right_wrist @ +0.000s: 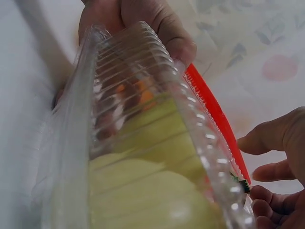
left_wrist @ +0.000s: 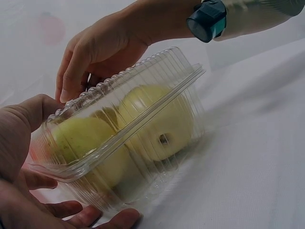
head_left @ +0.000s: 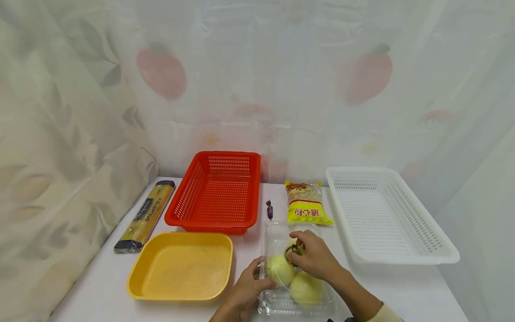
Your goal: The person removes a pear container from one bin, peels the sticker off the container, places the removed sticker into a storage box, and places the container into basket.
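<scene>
A clear plastic clamshell box (head_left: 277, 304) lies at the table's near edge with pale yellow round fruits (head_left: 306, 288) inside. My left hand (head_left: 261, 273) grips the box's left side, thumb over the rim (left_wrist: 52, 164) and fingers under the base. From above, my right hand (head_left: 295, 250) curls its fingers over the far edge of the ribbed lid (left_wrist: 138, 83). The lid stands slightly raised off the base on the right side. In the right wrist view the fingertips (right_wrist: 176, 40) pinch the lid (right_wrist: 143, 90), with the fruit (right_wrist: 143, 191) behind the plastic.
A red basket (head_left: 219, 192) and a white basket (head_left: 386, 214) stand at the back. A yellow tray (head_left: 181, 266) sits left of the box, a spaghetti pack (head_left: 145, 214) at the far left. A yellow pasta bag (head_left: 306, 203) and a small purple sweet (head_left: 269, 209) lie beyond the box.
</scene>
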### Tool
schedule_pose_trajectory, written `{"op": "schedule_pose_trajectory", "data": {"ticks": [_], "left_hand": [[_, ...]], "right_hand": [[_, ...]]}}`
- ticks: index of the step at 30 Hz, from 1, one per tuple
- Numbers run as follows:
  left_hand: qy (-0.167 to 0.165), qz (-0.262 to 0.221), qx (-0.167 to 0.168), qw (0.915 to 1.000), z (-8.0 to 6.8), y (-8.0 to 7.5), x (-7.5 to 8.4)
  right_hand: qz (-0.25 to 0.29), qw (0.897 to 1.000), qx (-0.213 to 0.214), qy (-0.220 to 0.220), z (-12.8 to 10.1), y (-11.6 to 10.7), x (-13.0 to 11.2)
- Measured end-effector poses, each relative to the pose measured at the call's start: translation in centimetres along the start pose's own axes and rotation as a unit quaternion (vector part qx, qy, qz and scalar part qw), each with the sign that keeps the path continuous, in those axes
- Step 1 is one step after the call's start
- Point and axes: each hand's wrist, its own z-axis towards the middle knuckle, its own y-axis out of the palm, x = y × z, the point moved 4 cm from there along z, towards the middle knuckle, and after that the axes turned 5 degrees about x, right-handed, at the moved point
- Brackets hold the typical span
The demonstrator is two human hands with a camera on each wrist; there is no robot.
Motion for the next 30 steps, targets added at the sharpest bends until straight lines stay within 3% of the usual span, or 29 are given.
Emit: {"op": "schedule_pose_trajectory", "data": {"ticks": [12, 20, 30], "left_hand": [[-0.004, 0.007, 0.005, 1.0, 0.1, -0.1, 0.1], [0.012, -0.004, 0.002, 0.9999, -0.1, 0.0, 0.0], [0.018, -0.005, 0.001, 0.9998, -0.3, 0.0, 0.1]], "right_hand": [[-0.014, 0.999, 0.008, -0.048, 0.4, 0.1, -0.2], [-0.006, 0.997, -0.014, -0.078, 0.9, 0.0, 0.1], [0.036, 0.996, -0.038, -0.074, 1.4, -0.5, 0.8]]}}
